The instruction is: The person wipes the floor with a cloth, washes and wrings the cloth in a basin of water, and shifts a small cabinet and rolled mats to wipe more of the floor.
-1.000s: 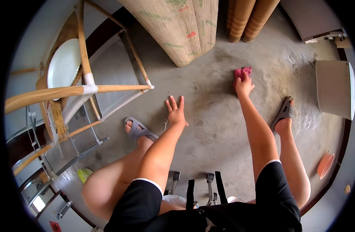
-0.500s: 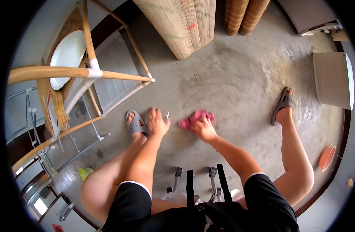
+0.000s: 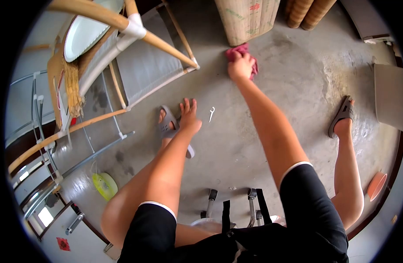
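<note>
My right hand (image 3: 241,68) reaches far forward, with its fingers closed on a crumpled dark-pink cloth (image 3: 253,64). The cloth lies against the concrete floor (image 3: 282,96), close by the lower end of a wood-patterned carton (image 3: 249,22). Nearer to me, my left hand (image 3: 190,117) is open with fingers spread and nothing in it, beside the grey slipper (image 3: 167,120) on my left foot. Whether it touches the floor or the slipper I cannot tell. A small white plastic hook (image 3: 211,114) lies on the floor to the right of that hand.
At left stands a wooden-framed rack (image 3: 166,50) with grey fabric, beside a white oval tray (image 3: 85,37) and a straw broom (image 3: 73,83). Brown rolls (image 3: 317,15) stand at the back. A white bin (image 3: 391,94) and an orange bowl (image 3: 377,186) are at right. Chair casters (image 3: 253,193) are beneath me.
My right hand has pushed the cloth forward across the floor to the carton's end. My left hand stays by the slipper, now farther from the white hook. The whole view has shifted.
</note>
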Motion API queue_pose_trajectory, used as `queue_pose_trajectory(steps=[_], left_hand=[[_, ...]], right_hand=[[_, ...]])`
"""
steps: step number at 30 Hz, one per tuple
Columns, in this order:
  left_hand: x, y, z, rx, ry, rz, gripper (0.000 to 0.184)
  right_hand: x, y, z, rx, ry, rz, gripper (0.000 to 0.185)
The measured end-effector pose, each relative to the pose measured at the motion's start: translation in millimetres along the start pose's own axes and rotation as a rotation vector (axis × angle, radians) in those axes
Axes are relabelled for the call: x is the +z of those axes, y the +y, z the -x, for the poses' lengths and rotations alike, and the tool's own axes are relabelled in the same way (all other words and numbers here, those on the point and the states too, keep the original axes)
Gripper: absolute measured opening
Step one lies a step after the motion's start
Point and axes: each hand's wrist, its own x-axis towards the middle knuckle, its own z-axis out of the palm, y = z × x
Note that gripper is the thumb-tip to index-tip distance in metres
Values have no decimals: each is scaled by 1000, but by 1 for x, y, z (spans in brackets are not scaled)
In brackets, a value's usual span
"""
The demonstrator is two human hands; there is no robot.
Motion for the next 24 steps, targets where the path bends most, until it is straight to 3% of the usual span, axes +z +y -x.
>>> queue_pose_trajectory(steps=[1,3,6,8,9,11,13,14,16,19,21,24], left_hand=[[1,-2,-1,36,10,17,83],[-1,-4,-3,14,4,20,82],[-4,-7,-3,-8,-75,37,87],[-4,-7,-2,-4,-63,57,89],[-4,-6,-2,0,-55,66,89],[-5,-3,0,-4,-53,67,89],[-1,-3,-1,-7,-35,62,88],[0,-4,-2,-7,-32,68,88],[3,-5,-3,12,-8,60,87],[3,-6,-3,24,7,69,85],[3,-6,0,29,15,77,85],[5,-10,-4,61,29,71,84]], right_hand=[[8,-11,14,-70,-53,25,31],[29,-10,70,-418,-134,60,18],[25,33,190,-813,-257,105,17],[-4,76,265,-997,-439,121,26],[-19,97,296,-1041,-393,63,26],[-46,139,336,-1060,-617,-45,21],[-69,151,332,-890,-852,-236,15],[-70,148,320,-763,-718,-384,15],[-70,133,276,-539,-439,-321,17],[-55,89,159,-439,-49,-334,34],[-30,56,99,-199,5,-248,37],[8,-2,75,-84,-15,19,39]])
